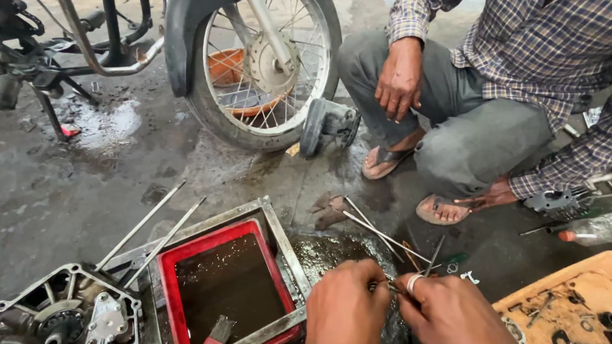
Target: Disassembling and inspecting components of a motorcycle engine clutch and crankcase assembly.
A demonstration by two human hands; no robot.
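We're looking down at our own two hands, working low over the wet floor (53, 201). Our left hand (346, 311) and right hand (451, 315) are meeting fingertip to fingertip, both curling closed around a small metal part (391, 286) pinched between them — too small and hidden to say exactly what it is. The right hand is wearing a ring (414, 281).

The part is sitting right in the gap between the two hands, so neither one is really nearer; what's showing of it is running roughly side to side, from one set of fingertips to the other. Just beyond the hands, a few long thin rods (384, 234) are lying on the floor, angling away from us and to the left. Two more rods (150, 231) are resting further left, leaning on the engine case (60, 325) that's sitting well to the left of our left hand.

Right beside the left hand there's a red tray (171, 301) holding dark liquid inside a metal frame, with a brush (217, 337) lying in it. To the right of our right hand, an orange tray (595, 275) is holding small bits.

Across from us another person is squatting in a checked shirt, one hand (399, 81) resting on a knee — beside a motorbike wheel (264, 61).
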